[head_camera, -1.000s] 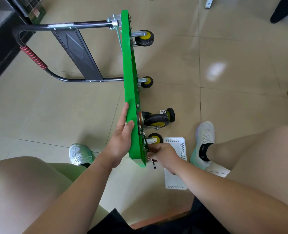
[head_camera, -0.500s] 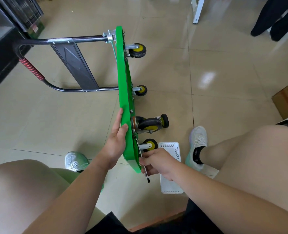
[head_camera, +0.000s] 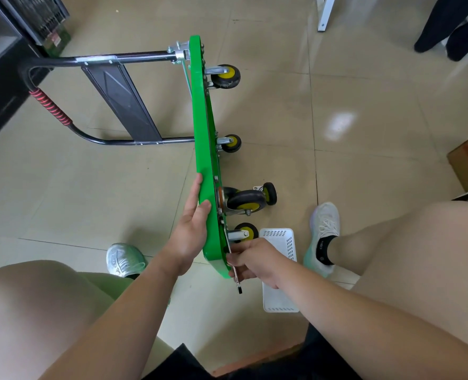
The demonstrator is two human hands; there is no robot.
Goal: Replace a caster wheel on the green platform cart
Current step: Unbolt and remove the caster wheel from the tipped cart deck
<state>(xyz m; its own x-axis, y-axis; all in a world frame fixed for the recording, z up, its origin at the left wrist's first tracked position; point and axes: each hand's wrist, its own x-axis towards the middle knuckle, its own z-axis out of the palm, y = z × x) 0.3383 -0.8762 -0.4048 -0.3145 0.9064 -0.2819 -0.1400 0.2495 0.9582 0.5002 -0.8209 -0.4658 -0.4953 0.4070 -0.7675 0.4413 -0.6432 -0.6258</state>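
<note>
Cart (head_camera: 205, 127) on edge on the floor between the feet, stiff, probably tippy: left hand (head_camera: 191, 231) flat against its deck steadies it, right hand (head_camera: 254, 260) grips wrench (head_camera: 238, 282) by nearest caster (head_camera: 245, 233); best held at deck rim

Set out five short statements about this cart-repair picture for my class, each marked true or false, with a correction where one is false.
1. The green cart stands tipped on its edge, with its wheels pointing sideways. True.
2. The left hand grips the metal tool. False: the left hand rests flat against the cart's deck, and the right hand grips the tool.
3. A white basket lies on the floor by the right forearm. True.
4. The cart's handle is folded flat against the deck. False: it sticks straight out from the deck.
5. The wheels have red hubs. False: the hubs are yellow.
</note>
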